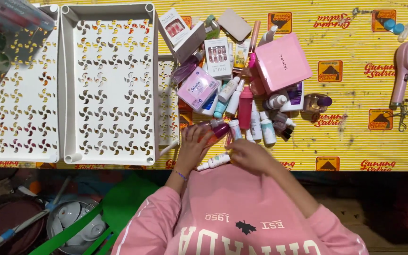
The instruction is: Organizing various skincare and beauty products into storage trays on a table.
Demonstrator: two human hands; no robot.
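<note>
Both hands are working at the near edge of the worktop [355, 52], at six o'clock from the heap of cosmetics. The left hand [192, 148] is lying with fingers curled loosely over a small dark-pink bottle [218, 131], touching it from its seven o'clock side; whether it is truly gripping cannot be told. The right hand [250, 155] is curling closed around something small at its fingertips, mostly hidden, so what it is pinching cannot be told. Just below both hands a slim white tube [213, 162] is lying flat, its long axis running from eight o'clock to two o'clock, capped end pointing toward eight o'clock. The dark-pink bottle is lying on its side too, axis pointing roughly toward two o'clock. Judging by look, these are light, rigid plastic or glass pieces, smooth and likely slippery, inclined to roll when lying flat; taking them across the middle of the body, not by the cap, seems safest. At twelve o'clock from the hands a red bottle [245, 106] is lying among white tubes, and a pink square case [282, 61] is sitting at one o'clock. White perforated trays [109, 85] are sitting well apart at ten o'clock. A pink hairbrush [404, 66] is lying far off at two o'clock.
</note>
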